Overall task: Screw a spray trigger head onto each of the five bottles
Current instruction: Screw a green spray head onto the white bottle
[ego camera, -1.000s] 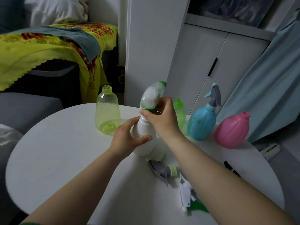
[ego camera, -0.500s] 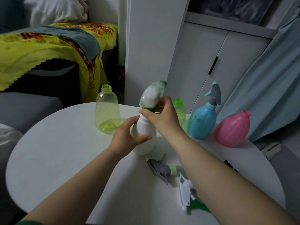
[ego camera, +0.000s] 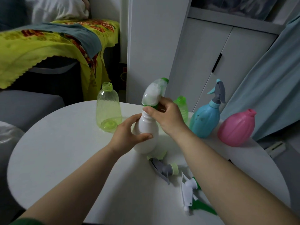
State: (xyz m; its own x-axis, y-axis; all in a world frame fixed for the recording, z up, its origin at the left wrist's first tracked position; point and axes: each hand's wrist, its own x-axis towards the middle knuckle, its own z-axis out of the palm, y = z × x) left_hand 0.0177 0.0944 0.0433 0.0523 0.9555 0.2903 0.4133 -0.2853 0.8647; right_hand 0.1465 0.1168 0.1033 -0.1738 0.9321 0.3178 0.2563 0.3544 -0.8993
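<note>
A white bottle point(ego camera: 146, 143) stands on the round white table point(ego camera: 65, 151), and my left hand point(ego camera: 128, 135) grips its body. My right hand point(ego camera: 167, 117) pinches the green collar of a white-and-green spray head point(ego camera: 154, 93) seated on the bottle's neck. A clear yellow-green bottle point(ego camera: 108, 109) stands open to the left. A green bottle point(ego camera: 182, 106) shows partly behind my right hand. The blue bottle point(ego camera: 204, 120) carries a grey-and-blue trigger head point(ego camera: 218, 93). The pink bottle point(ego camera: 237, 127) is open at the top.
Two loose trigger heads lie near the table's front: a grey one with a pale green collar point(ego camera: 164, 169) and a white-and-green one point(ego camera: 190, 195). A white cabinet point(ego camera: 203, 54) and a blue curtain point(ego camera: 267, 78) stand behind. A yellow-covered bed point(ego camera: 40, 46) is at the left.
My right hand's fingers have shifted slightly around the spray head's collar. The white bottle and my left hand stay in place.
</note>
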